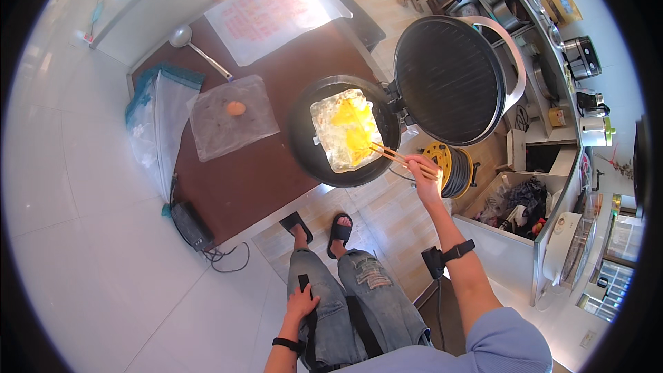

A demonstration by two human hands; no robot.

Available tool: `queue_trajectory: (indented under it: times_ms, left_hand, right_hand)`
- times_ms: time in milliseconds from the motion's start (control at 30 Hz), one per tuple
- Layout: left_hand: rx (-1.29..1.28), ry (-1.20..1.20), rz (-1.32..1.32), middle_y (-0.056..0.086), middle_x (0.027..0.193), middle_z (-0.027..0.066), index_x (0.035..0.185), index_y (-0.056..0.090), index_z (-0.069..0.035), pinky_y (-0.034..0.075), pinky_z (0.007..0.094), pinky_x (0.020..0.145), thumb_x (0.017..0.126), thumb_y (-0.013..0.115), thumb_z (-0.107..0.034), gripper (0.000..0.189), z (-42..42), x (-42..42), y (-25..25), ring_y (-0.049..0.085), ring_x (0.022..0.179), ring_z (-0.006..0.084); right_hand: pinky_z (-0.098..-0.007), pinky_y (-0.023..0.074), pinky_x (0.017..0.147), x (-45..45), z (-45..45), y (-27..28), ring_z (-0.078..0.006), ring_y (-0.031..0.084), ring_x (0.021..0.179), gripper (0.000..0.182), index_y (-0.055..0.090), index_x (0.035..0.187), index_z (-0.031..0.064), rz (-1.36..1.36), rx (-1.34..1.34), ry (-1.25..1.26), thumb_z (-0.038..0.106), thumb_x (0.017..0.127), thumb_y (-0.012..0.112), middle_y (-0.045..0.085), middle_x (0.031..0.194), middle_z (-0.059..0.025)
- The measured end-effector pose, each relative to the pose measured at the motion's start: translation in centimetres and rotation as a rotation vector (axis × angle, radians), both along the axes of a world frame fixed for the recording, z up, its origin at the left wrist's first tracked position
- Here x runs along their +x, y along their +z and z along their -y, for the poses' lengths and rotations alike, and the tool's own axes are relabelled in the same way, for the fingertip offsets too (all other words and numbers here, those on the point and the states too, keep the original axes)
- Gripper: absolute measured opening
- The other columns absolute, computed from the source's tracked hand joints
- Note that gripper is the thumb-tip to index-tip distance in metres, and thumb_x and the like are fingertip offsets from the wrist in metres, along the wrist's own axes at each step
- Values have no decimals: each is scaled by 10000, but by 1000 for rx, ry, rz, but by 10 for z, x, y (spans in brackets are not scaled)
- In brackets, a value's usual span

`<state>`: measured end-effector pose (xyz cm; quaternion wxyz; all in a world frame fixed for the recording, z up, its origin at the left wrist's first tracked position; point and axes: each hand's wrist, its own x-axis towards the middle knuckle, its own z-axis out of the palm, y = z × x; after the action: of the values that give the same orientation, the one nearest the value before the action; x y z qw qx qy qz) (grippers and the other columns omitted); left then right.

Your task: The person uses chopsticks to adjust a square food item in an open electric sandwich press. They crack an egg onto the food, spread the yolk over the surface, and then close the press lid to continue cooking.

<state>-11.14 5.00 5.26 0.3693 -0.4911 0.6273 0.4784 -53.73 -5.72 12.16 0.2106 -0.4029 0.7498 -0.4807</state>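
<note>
My right hand [426, 178] grips wooden chopsticks [396, 157], whose tips touch yellow egg spread on a pale square flatbread [330, 140]. The flatbread lies in the round black lower plate of an electric griddle [303, 158], and the griddle's ridged lid [448, 80] stands open on its right. My left hand [302, 301] rests on my left thigh by a black strap [311, 321]; whether its fingers hold the strap cannot be told. Left of the griddle, a brown egg [236, 109] sits on a clear plastic sheet [215, 137] on the brown table [248, 197].
A metal ladle [181, 36], a white sheet with reddish pieces [243, 36] and a lace-edged cloth cover [155, 114] lie on the table. A black power adapter [191, 225] is at its near left corner. A yellow cable reel [450, 168] and open drawer [518, 207] are at right.
</note>
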Motion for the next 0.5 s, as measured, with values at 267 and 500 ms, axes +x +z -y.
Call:
queue_trajectory:
  times_ms: [267,500]
  left_hand:
    - [0,21,-12,377,1247,198,1286,351,-173,392,466,875,762,505,-472,623,2,-1,-4,436,1068,417]
    - [10,82,-23,373,1252,197,1285,352,-178,388,463,881,765,501,-471,615,1,4,-4,422,1084,414]
  right_hand:
    - [-343,460,725,23,87,-4,-299,556,851,167,598,886,45,-667,30,422,38,720,588,555,946,-146]
    - [-337,458,736,94,86,-4,-297,559,834,164,604,884,37,-401,-33,454,24,722,583,564,926,-142]
